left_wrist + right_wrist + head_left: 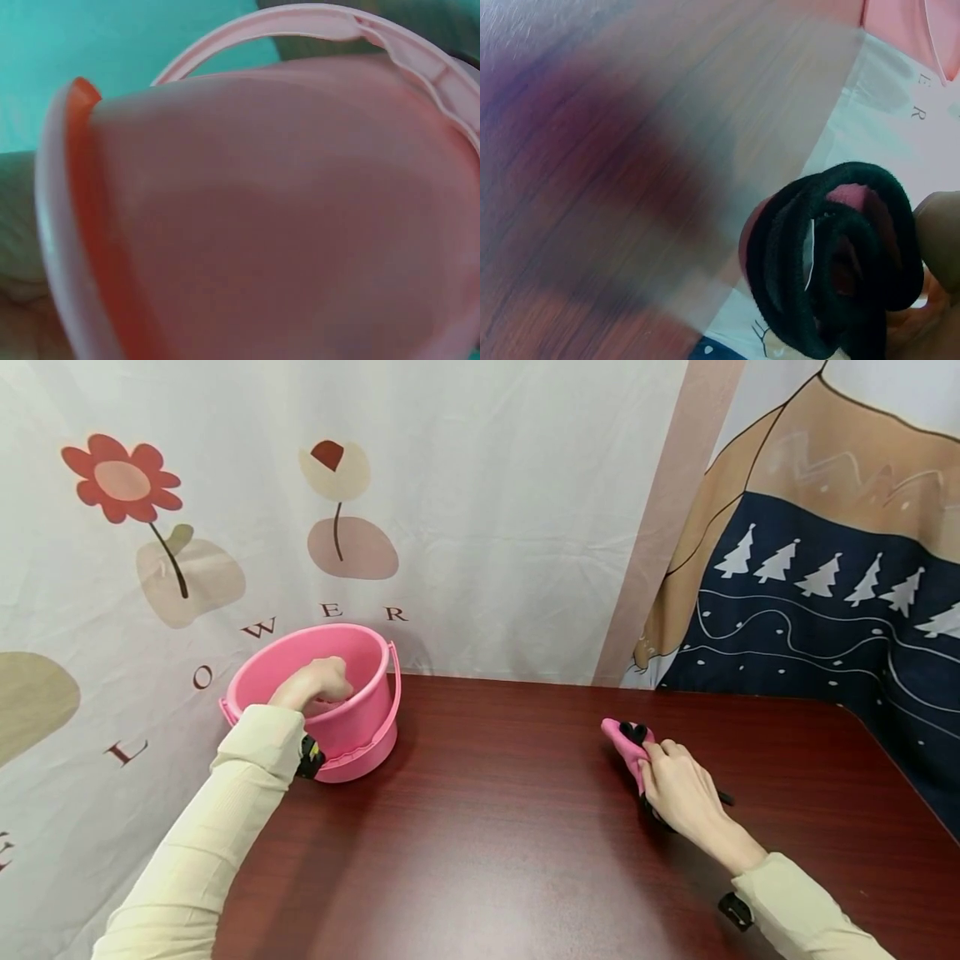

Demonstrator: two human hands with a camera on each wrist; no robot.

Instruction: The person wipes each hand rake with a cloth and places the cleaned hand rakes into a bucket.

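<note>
On the left of the table stands a pink bucket (352,727). My left hand (318,681) reaches over its near rim, and the fingers are hidden inside; whether they hold anything, I cannot tell. From the left wrist the bucket's outer wall (285,210) fills the view, with part of the hand (26,255) behind the rim. Over at the right, my right hand (682,785) grips a rolled pink cloth item with black edging (624,745), low over the table. Its black edges (836,262) show as loops in the right wrist view, beside the fingers.
A dark red-brown wooden table (495,793) spans the front. Behind it hangs a printed curtain (510,527) with flowers, letters and trees. The bucket's handle (395,693) hangs down on its right side, and the bucket stands close to the curtain.
</note>
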